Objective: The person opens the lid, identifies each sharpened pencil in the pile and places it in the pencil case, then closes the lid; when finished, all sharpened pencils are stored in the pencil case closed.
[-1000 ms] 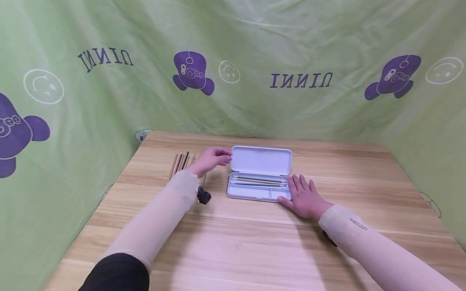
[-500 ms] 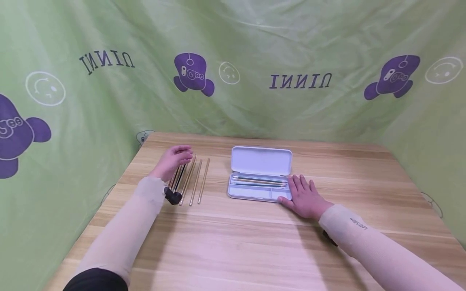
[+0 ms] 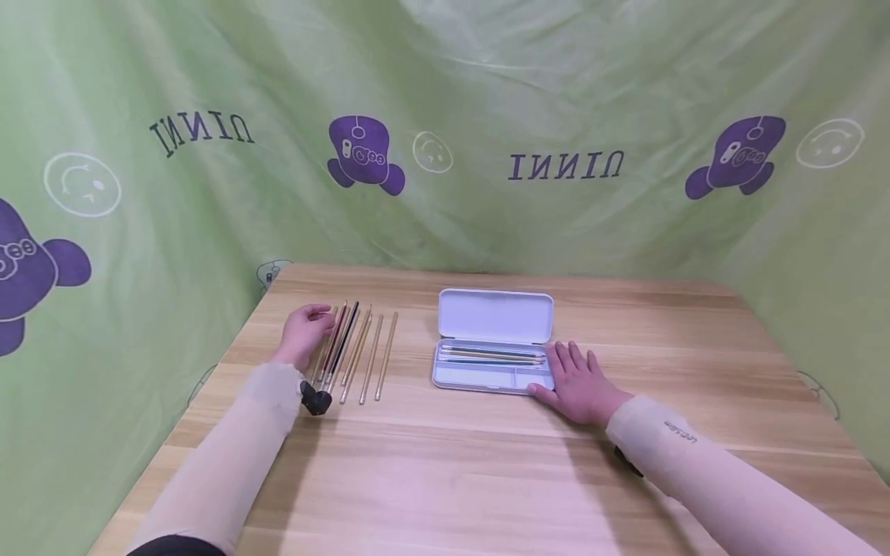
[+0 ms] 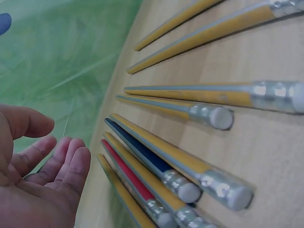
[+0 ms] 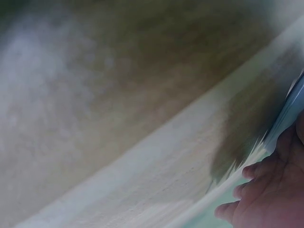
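My left hand (image 3: 306, 333) hovers at the left end of a row of pencils (image 3: 355, 351) with white eraser ends, its fingers loosely bent around nothing. In the left wrist view, thumb and fingers of that hand (image 4: 45, 183) are apart, beyond the far ends of the pencils. Most are yellow; one is red (image 4: 127, 168) and one dark blue (image 4: 140, 146). A pale blue pencil case (image 3: 495, 316) lies with its lid raised, several pencils (image 3: 490, 354) in its back compartment. My right hand (image 3: 580, 390) rests flat, fingers spread, against the case's right end.
The case's front compartments (image 3: 476, 374) show bare bottoms. A wooden table (image 3: 431, 471) carries everything, with a green printed curtain (image 3: 473, 224) hanging behind and along both sides. A black wrist camera (image 3: 316, 398) overlaps the near ends of the left pencils.
My left hand has moved left, away from the case and across to the far left of the pencil row. The right hand has stayed at the case. The head view has tilted slightly.
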A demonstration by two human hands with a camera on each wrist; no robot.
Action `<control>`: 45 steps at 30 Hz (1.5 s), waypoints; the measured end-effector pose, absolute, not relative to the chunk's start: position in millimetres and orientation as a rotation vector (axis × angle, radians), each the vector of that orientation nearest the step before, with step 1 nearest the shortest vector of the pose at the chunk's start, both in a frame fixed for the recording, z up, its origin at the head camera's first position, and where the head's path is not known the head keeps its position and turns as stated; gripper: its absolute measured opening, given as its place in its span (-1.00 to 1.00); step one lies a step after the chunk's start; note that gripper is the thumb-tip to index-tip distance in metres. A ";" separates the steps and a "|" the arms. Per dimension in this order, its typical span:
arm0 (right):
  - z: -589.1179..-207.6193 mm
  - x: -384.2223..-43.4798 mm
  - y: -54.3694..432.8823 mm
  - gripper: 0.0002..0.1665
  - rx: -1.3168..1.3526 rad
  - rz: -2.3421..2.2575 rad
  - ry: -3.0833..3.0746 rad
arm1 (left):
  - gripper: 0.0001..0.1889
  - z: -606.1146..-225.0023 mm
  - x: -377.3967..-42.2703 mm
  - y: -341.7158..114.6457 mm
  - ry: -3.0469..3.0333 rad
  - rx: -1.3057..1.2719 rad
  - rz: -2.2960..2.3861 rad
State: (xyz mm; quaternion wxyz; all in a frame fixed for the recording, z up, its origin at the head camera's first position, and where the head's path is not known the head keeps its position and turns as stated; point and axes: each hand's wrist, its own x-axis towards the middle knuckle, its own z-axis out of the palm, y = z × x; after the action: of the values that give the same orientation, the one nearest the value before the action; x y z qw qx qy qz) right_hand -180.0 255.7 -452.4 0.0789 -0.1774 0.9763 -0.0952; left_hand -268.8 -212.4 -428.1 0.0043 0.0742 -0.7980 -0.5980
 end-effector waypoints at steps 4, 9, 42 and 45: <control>-454.1 -179.6 255.9 0.15 -0.551 -0.301 2.938 | -0.50 -432.7 -267.7 -212.8 -2.518 0.236 -1.837; -453.9 -177.4 255.3 0.21 -0.559 -0.311 2.938 | -0.48 -437.1 -265.4 -211.9 -2.519 0.272 -1.826; -459.2 -178.9 257.3 0.23 -0.562 -0.307 2.946 | -0.51 -459.1 -268.9 -207.6 -2.800 0.079 -1.182; -457.4 -178.9 256.5 0.17 -0.546 -0.299 2.942 | -0.54 -458.7 -270.8 -204.5 -2.825 0.018 -1.088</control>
State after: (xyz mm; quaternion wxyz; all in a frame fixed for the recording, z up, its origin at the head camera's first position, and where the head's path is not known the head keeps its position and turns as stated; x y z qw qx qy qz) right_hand -178.9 256.5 -457.4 0.0673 -0.1810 0.9761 -0.0992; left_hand -270.8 -204.5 -458.7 0.0570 0.0060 -0.9317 -0.3586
